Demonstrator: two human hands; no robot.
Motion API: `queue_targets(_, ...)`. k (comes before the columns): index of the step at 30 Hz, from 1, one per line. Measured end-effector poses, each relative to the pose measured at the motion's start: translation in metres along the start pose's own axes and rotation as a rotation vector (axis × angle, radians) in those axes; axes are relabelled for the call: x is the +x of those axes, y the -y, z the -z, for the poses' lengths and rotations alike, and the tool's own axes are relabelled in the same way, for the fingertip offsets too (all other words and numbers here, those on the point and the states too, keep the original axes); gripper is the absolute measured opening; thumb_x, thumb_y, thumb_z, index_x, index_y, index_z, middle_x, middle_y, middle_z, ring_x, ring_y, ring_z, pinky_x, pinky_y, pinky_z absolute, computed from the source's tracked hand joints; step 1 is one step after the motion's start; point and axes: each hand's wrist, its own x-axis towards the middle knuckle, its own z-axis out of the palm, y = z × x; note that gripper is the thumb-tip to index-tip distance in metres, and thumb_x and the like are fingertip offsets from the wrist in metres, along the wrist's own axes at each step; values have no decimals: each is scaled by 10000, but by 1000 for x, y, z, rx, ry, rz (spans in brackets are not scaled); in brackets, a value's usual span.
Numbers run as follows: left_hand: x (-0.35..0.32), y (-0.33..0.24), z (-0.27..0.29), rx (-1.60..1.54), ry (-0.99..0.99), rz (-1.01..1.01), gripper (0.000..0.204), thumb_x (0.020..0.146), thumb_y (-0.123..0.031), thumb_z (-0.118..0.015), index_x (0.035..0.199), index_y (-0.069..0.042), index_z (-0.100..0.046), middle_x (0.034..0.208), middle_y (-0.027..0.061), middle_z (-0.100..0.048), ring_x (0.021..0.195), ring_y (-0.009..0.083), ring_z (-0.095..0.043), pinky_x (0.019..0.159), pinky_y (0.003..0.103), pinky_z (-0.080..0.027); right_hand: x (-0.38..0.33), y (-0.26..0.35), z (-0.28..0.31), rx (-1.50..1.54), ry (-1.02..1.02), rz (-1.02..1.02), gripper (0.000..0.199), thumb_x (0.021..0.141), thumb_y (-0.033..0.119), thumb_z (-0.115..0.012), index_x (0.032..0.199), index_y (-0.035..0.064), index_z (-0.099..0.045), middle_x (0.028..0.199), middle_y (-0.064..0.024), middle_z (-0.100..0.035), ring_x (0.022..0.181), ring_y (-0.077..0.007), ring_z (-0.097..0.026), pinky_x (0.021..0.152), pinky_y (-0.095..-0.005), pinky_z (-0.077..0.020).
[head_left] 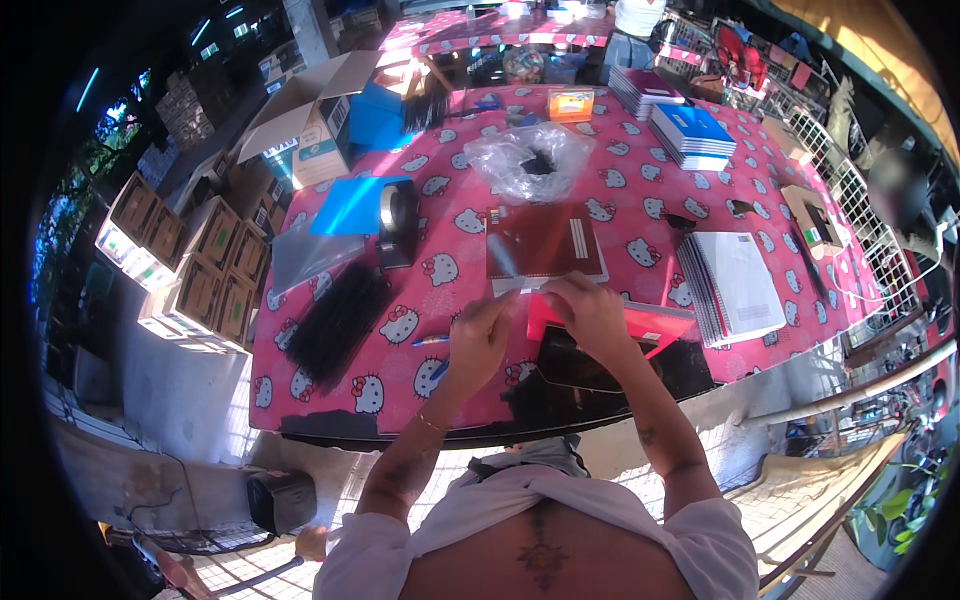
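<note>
A brown-covered notebook (541, 240) lies in front of me on a stack with white page edges. At its near edge, my left hand (482, 335) and my right hand (590, 312) come close together, fingers pinched. Something small and whitish shows between the fingertips, too small to name. Below my right hand sits a red-pink notebook or folder (660, 325), partly hidden by the hand and wrist. Beside it is a black glossy thing (575, 362), mostly covered by my forearm. Two blue pens (432, 341) lie left of my left hand.
Black thin strips (340, 325), a tape roll (398, 212) and a blue folder (350, 205) are at left. Crumpled clear plastic (530, 165) lies beyond the notebook. Spiral notebooks (738, 285) and a blue-topped stack (693, 133) stand right. Cartons (215, 265) flank the pink table (440, 270).
</note>
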Motion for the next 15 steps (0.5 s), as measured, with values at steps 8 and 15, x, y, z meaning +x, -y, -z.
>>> queue_targets(8,7,-7,-21,-402,-40,239,213,862,-8,-726,1071,4,-690,812,88,-689,678,128,-630,624,263,-495,4,-3,-2,40,-34,-20,111,861,166,-688,965,133,-704,887,-64,-712,735,-291,-693,614,-419,-548)
queue_targets(15,12,-3,-29,-285,-90,38,161,879,-2,-713,1037,4,-682,855,85,-697,718,110,-653,607,261,-505,6,-6,-3,22,-13,-41,130,867,188,-680,984,145,-715,860,-52,-702,736,-291,-694,624,-413,-553)
